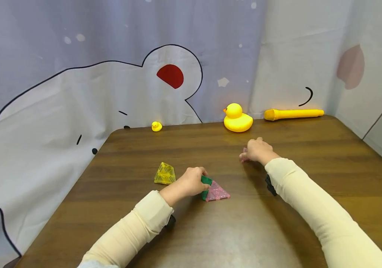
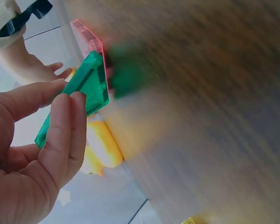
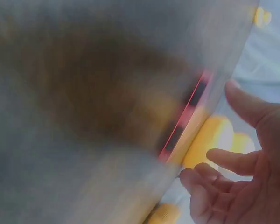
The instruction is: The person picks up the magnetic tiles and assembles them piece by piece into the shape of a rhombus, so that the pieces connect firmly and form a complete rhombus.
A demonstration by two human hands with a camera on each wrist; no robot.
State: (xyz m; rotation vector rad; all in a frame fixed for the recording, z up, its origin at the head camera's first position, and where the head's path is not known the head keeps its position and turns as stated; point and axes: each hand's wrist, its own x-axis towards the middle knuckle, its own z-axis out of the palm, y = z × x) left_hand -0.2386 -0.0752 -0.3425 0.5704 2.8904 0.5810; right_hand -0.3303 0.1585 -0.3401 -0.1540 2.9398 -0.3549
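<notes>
My left hand (image 1: 191, 181) pinches a green translucent magnetic tile (image 2: 91, 88) between thumb and fingers. The green tile stands tilted against a pink triangular tile (image 1: 217, 192), their edges touching on the table. Farther back and to the right, my right hand (image 1: 259, 150) reaches down over another pink tile (image 1: 244, 155). In the right wrist view this pink tile (image 3: 185, 116) lies on the table, and the thumb and fingers are spread apart without gripping it. Left of the left hand stands a yellow pyramid of tiles (image 1: 165, 174).
Along the back edge of the wooden table (image 1: 124, 149) stand a small yellow duck (image 1: 156, 126) and a larger yellow duck (image 1: 238, 119). To their right lies a yellow microphone-shaped toy (image 1: 294, 114). A printed curtain (image 1: 87, 93) hangs behind the table.
</notes>
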